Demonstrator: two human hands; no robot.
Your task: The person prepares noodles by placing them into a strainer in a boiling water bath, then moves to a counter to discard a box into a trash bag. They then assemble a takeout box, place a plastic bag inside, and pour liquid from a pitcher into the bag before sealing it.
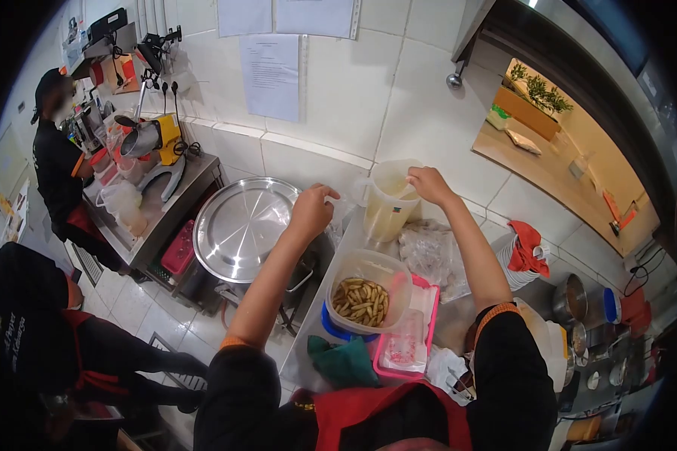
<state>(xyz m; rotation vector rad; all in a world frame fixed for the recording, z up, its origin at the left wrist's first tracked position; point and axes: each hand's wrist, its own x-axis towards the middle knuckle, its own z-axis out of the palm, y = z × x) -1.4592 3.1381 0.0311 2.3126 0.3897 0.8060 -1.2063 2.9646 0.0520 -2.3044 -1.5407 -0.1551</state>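
Observation:
At the rim of a tall translucent pitcher (387, 214) is my right hand (427, 185), its fingers closed on something I cannot make out, perhaps the rim or a utensil inside. Pale contents show through the pitcher's wall. My left hand (314, 209) is raised between the pitcher and a large round metal lid (241, 225), its fingers bent, what they hold too small to tell. Nearer to me, a clear plastic tub (396, 289) holds several brownish-yellow finger-shaped pieces (361, 302).
A pink tray (384, 368), a green cloth (344, 362) and plastic bags (431, 255) lie on the counter. Stacked cups with a red cloth (528, 249) stand at right. Two people are at left, one beside a yellow machine (171, 135).

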